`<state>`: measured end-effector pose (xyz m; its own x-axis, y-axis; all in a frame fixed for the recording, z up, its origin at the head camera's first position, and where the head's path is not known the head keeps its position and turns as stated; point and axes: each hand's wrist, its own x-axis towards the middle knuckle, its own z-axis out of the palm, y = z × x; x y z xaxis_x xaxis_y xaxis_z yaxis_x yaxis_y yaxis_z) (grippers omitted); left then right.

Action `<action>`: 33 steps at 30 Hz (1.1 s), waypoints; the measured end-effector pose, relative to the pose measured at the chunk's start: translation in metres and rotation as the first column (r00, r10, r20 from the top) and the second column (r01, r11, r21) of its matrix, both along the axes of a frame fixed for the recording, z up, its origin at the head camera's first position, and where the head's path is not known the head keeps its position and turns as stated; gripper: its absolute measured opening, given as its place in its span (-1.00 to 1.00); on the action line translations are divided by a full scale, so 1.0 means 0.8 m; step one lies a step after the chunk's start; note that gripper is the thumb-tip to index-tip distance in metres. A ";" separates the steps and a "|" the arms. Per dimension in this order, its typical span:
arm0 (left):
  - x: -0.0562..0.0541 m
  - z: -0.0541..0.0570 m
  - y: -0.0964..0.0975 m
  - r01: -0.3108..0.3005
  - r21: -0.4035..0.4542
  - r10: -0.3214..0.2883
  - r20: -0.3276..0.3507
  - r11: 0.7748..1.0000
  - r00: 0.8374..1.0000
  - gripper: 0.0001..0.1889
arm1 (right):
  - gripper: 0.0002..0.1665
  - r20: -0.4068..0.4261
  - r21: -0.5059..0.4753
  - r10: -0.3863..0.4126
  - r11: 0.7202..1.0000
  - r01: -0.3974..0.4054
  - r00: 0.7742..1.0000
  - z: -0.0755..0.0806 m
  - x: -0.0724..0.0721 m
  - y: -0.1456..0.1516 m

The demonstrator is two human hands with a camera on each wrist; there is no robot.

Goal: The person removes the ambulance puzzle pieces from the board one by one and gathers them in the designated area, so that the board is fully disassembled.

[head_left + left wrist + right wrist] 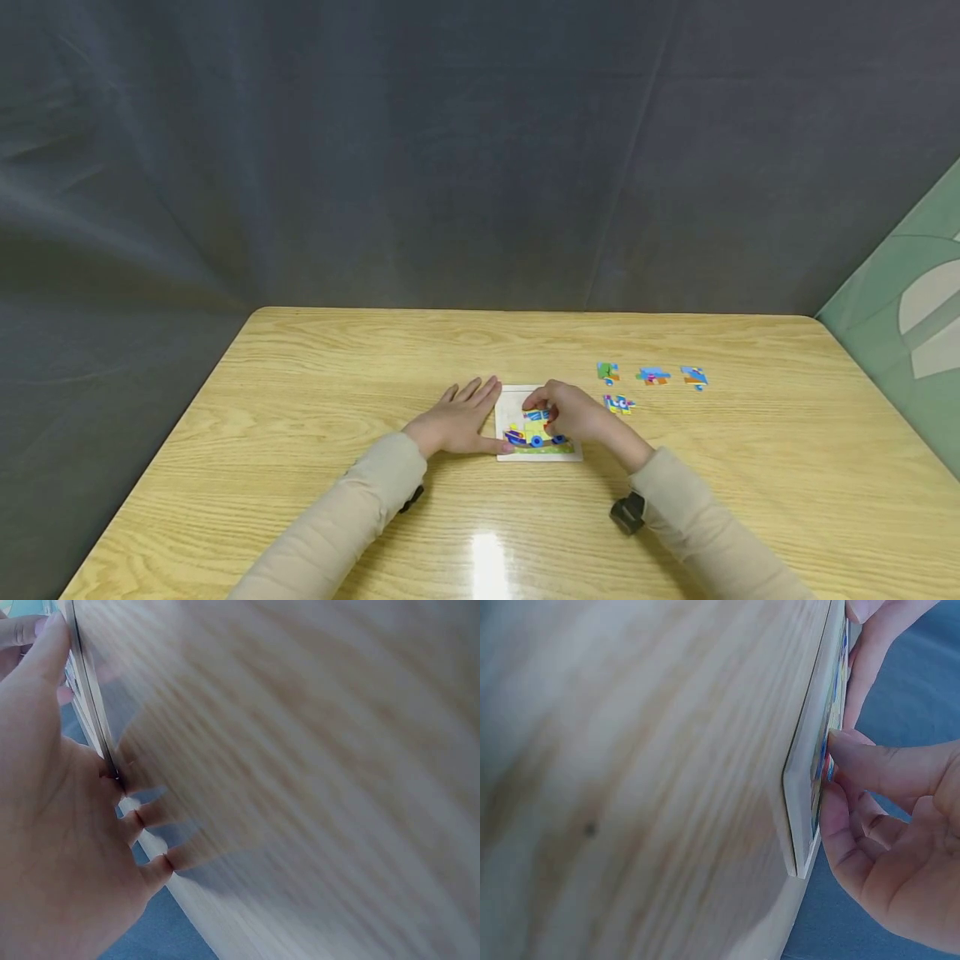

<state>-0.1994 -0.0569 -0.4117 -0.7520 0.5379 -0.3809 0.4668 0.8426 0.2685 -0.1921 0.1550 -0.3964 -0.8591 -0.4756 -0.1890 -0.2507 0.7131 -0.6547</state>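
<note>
A white-framed jigsaw puzzle board (519, 400) lies on the table, its lower part filled with a yellow and blue vehicle picture. My left hand (456, 422) is flat with fingers spread at the board's left side, the thumb over its lower left corner. Over the right part of the board, my right hand (576, 412) pinches a puzzle piece (828, 766) between thumb and fingers. Red and blue show on that piece, close against the board's face; the fingers hide most of it. The left wrist view shows the left palm (67, 825) beside the board's edge.
Several loose puzzle pieces lie right of the board: a green one (607, 372), a blue and pink one (653, 376), a blue one (693, 377) and one with eyes (618, 404). The wooden table (337, 367) ends at a dark curtain (450, 167).
</note>
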 end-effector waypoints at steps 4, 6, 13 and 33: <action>0.000 0.000 0.000 0.001 -0.002 -0.001 0.000 1.000 1.000 0.02 | -0.56 -0.016 0.021 0.005 1.000 -0.004 1.000 0.000 0.000 -0.001; -0.001 0.000 0.000 0.000 0.002 0.000 0.001 1.000 1.000 0.02 | -0.56 -0.026 0.025 0.003 1.000 -0.003 1.000 0.000 -0.001 -0.001; -0.002 0.002 0.000 -0.004 0.004 0.004 0.001 1.000 1.000 0.02 | -0.55 -0.075 0.006 0.018 1.000 -0.017 0.997 0.001 -0.004 -0.001; 0.001 0.004 0.000 -0.001 0.002 0.001 0.007 1.000 1.000 0.02 | -0.55 -0.020 -0.044 0.005 0.999 -0.006 1.000 0.005 -0.003 0.003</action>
<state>-0.1989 -0.0565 -0.4081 -0.7496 0.5382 -0.3852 0.4642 0.8424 0.2737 -0.1946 0.1574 -0.3922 -0.8598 -0.4879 -0.1507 -0.2680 0.6824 -0.6801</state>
